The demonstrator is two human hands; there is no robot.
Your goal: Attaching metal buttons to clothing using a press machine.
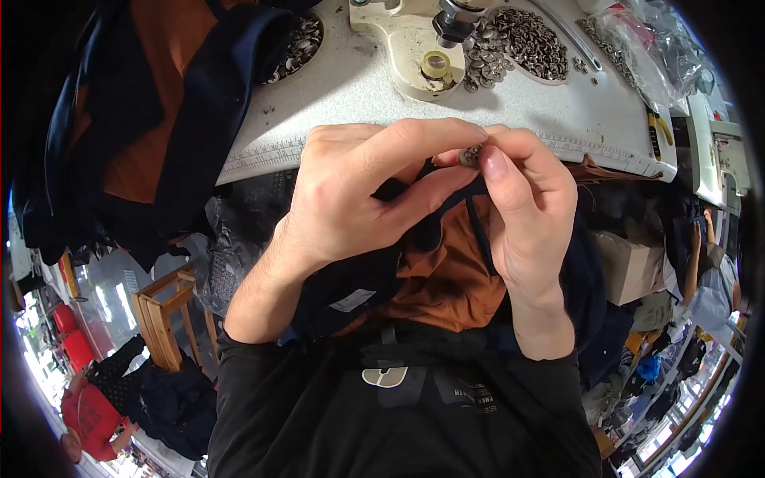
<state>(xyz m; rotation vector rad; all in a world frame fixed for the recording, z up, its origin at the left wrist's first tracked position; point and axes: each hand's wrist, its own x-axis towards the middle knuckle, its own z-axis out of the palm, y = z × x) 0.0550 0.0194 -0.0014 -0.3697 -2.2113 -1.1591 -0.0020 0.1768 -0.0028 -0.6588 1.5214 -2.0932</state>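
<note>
Between the fingertips of both hands is a small round metal snap part [470,156]. My left hand [352,191] pinches it between thumb and forefinger from the left. My right hand [526,191] meets it from the right, thumb and forefinger on its edge. Below the hands, a dark navy garment with orange-brown lining [445,281] lies across the lap; a pale label [352,300] shows on it. Some dark cloth passes under the fingers, and whether either hand also grips it is hidden. Just beyond stands a snap press with a round yellowish-rimmed lower die [435,64].
A metal upper die [455,27] hangs over the press base. Loose snap parts [487,63] lie beside a filled recess [532,45] in the white worktable [346,98]. A wrench [568,33] lies behind. Navy-and-orange garments [203,113] cover the table's left end. Other people are in the background.
</note>
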